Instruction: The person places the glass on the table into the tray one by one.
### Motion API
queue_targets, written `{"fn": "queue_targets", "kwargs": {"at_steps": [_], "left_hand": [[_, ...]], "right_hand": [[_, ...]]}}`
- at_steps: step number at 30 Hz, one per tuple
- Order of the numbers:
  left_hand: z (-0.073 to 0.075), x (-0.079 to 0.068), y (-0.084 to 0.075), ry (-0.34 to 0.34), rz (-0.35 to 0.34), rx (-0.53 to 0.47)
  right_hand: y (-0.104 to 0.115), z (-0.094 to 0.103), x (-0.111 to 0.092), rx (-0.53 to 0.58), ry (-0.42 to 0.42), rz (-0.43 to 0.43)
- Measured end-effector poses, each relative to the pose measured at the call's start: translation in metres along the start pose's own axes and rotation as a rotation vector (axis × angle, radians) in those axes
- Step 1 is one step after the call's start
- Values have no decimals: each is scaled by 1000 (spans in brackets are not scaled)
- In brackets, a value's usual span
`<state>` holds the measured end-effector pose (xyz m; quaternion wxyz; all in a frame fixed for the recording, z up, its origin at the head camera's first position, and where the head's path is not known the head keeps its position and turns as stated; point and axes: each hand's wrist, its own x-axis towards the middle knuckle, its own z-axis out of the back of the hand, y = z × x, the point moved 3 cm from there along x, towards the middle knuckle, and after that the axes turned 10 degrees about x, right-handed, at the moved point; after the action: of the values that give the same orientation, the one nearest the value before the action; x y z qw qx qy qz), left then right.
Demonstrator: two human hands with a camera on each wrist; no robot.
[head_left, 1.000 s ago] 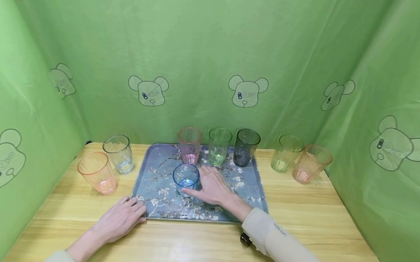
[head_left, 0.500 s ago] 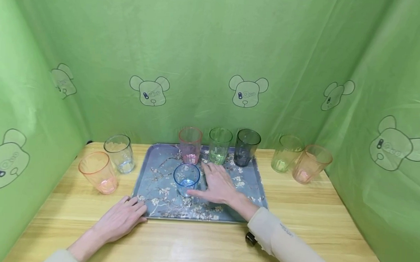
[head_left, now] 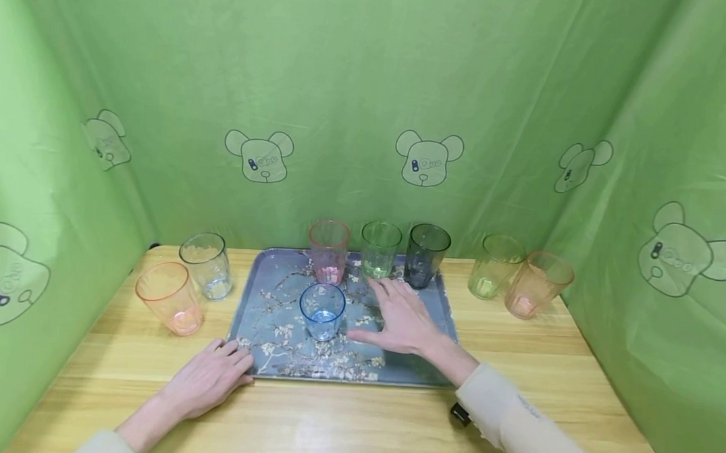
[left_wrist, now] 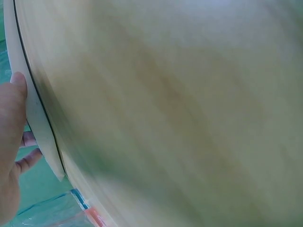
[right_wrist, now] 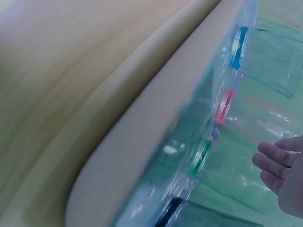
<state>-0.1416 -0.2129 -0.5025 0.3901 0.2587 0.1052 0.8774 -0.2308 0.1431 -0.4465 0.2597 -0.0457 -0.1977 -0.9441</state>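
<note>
On the blossom-patterned blue tray [head_left: 263, 276] stands a blue tumbler [head_left: 322, 312], upright, near the middle. Behind it are a pink tumbler [head_left: 329, 252], a green tumbler [head_left: 380, 244] and a dark grey tumbler [head_left: 425, 256]. My right hand [head_left: 403, 319] hovers over the tray just right of the blue tumbler, fingers extended and thumb apart, holding nothing; its fingertips overlap the green tumbler's base in the head view. In the right wrist view the right hand [right_wrist: 284, 175] is at the right edge. My left hand [head_left: 207, 378] holds the tray's front left corner, thumb against the rim.
Left of the tray stand an orange tumbler [head_left: 170, 298] and a clear tumbler with a dark rim [head_left: 206, 267]. To its right are a yellow-green tumbler [head_left: 496, 266] and another orange tumbler [head_left: 538, 285]. Green curtains [head_left: 345, 84] enclose the wooden table [head_left: 330, 428] on three sides.
My right hand has let go of the blue tumbler and drawn away to the right, its thumb now apart from the glass. The tumbler and my left hand stay put.
</note>
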Motion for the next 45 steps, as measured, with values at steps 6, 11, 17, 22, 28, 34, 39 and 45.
{"fn": "queue_targets", "kwargs": {"at_steps": [6, 11, 17, 22, 28, 34, 39, 45], "left_hand": [[0, 1, 0, -8, -3, 3], [0, 1, 0, -9, -1, 1], [0, 0, -1, -3, -2, 2], [0, 0, -1, -3, -3, 2], [1, 0, -1, -2, -2, 3], [2, 1, -1, -1, -2, 1], [1, 0, -1, 1, -1, 1], [0, 0, -1, 4, 2, 1]], "right_hand": [[-10, 14, -14, -43, -22, 4], [-17, 29, -27, -55, -62, 3], [-30, 42, -42, -145, -95, 20], [-41, 54, -56, -144, -119, 2], [-58, 75, -73, -101, -202, -59], [-72, 85, -88, -83, -308, -82], [-84, 89, -99, -28, -360, -165], [-105, 97, -115, 87, -427, -360]]}}
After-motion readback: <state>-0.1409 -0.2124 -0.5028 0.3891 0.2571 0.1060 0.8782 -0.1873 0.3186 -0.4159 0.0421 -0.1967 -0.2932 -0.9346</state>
